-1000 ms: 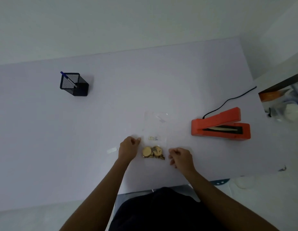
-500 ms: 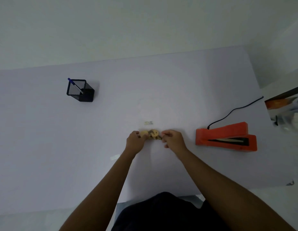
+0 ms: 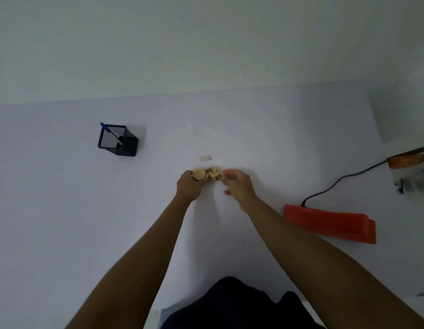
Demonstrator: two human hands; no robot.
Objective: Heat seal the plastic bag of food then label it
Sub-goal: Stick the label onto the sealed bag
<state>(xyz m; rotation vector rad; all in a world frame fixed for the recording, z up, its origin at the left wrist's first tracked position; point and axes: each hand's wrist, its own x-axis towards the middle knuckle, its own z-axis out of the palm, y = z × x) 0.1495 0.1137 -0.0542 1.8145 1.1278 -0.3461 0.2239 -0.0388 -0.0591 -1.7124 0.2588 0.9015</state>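
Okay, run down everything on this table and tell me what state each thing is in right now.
Plastic bag of food: held at both ends, clear film hard to make out.
Left hand: gripping the bag.
Right hand: gripping the bag.
Label: beyond the food.
Heat sealer: closed, cord attached, untouched.
Pen holder: upright, one pen inside.
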